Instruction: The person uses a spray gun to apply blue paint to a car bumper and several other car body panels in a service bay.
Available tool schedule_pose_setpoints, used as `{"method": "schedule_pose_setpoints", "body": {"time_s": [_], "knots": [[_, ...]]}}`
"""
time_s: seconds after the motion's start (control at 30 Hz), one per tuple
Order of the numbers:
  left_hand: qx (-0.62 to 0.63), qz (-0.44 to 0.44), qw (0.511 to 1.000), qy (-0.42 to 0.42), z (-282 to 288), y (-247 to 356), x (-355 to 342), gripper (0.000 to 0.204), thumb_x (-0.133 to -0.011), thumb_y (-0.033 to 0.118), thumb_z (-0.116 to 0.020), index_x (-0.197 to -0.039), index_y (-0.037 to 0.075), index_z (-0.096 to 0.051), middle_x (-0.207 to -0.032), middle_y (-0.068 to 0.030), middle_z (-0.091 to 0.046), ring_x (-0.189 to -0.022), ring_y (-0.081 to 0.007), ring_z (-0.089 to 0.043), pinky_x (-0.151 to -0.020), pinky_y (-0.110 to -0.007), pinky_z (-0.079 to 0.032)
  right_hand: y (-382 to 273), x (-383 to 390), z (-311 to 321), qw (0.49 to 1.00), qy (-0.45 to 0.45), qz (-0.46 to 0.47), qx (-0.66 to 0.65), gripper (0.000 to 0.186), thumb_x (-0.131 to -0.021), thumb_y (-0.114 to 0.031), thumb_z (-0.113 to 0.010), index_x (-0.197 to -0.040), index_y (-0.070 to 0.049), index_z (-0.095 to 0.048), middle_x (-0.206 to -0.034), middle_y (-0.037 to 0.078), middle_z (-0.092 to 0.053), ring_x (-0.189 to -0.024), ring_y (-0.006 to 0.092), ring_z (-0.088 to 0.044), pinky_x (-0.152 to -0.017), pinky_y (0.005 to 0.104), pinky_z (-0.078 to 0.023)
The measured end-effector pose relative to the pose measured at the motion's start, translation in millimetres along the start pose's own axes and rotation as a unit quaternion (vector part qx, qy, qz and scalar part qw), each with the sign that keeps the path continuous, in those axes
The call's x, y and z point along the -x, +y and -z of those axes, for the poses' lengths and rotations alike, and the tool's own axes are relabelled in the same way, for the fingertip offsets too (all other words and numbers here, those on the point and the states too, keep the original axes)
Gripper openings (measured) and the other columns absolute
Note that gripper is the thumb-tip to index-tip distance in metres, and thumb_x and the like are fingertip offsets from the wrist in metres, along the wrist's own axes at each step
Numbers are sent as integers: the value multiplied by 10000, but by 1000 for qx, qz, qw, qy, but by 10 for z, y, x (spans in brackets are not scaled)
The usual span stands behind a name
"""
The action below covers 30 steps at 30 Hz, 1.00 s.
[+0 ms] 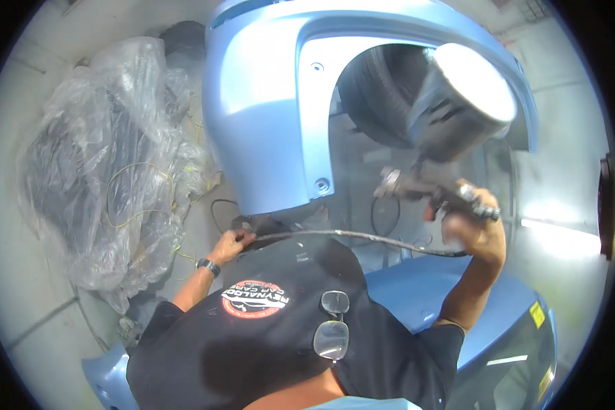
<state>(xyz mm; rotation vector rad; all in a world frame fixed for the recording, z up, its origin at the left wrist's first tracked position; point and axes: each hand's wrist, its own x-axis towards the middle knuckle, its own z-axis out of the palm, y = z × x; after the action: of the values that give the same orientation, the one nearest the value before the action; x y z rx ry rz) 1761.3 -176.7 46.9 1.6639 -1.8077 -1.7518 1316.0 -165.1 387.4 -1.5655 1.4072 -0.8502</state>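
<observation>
My right hand (pixel 477 220) is wrapped round a paint spray gun (pixel 436 188) held up at the right; both are a little blurred. A large paint cup (pixel 461 102) with a white round top sits on the gun. Out to the left, my left hand (pixel 231 246) pinches a dark air hose (pixel 342 234), which runs across in front of my chest toward the gun. Beyond my hands stands a shiny light-blue bumper (pixel 260 116) with a wide opening. The cup and gun hide part of that opening.
At the left lies a heap covered in clear plastic sheeting (pixel 102 130), with a thin yellowish cord on it. A dark round tyre-like thing (pixel 379 85) shows through the bumper's opening. Another blue panel (pixel 413 290) lies close by my right arm. A smaller blue piece (pixel 109 376) is at lower left.
</observation>
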Motion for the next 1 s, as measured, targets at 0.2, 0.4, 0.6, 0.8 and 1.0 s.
{"method": "schedule_pose_setpoints", "body": {"time_s": [0.2,0.4,0.6,0.8,1.0], "knots": [[26,57,996,65,-580,202,74,494,-939,514,-641,-904,26,-702,-744,-41,-610,-737,-144,-513,-702,-338,-435,73,-441,337,999,35,-18,-8,149,-902,-139,-693,-974,-10,-667,-724,15,-632,-563,72,-555,-495,243,-448],[137,41,977,158,-1151,202,62,565,-964,562,-584,-905,8,-681,-718,-22,-578,-714,-140,-498,-690,-324,-431,476,-945,1014,964,262,34,31,375,-964,-392,-675,-964,-17,-696,-705,34,-653,-453,99,-542,-427,249,-417],[151,25,980,127,-1292,602,-164,542,-989,537,-563,-934,9,-673,-750,14,-570,-734,-110,-492,-678,-291,-419,1127,-970,2198,910,415,-7,4,417,-945,-431,-692,-1030,-23,-692,-701,66,-658,-426,124,-548,-368,260,-450],[154,-84,981,88,-1588,1043,-487,460,-1003,477,-576,-931,33,-673,-821,10,-579,-766,-97,-490,-729,-294,-430,1550,-678,2924,834,549,40,42,375,-969,-342,-677,-1079,16,-685,-756,85,-653,-533,136,-595,-372,274,-514],[152,-69,979,114,-1709,1106,-721,472,-1001,473,-580,-827,35,-613,-758,35,-518,-749,-84,-444,-693,-287,-401,1001,-536,2591,919,390,8,-64,483,-953,-458,-666,-1097,3,-691,-805,126,-718,-451,120,-576,-375,234,-456]]}}
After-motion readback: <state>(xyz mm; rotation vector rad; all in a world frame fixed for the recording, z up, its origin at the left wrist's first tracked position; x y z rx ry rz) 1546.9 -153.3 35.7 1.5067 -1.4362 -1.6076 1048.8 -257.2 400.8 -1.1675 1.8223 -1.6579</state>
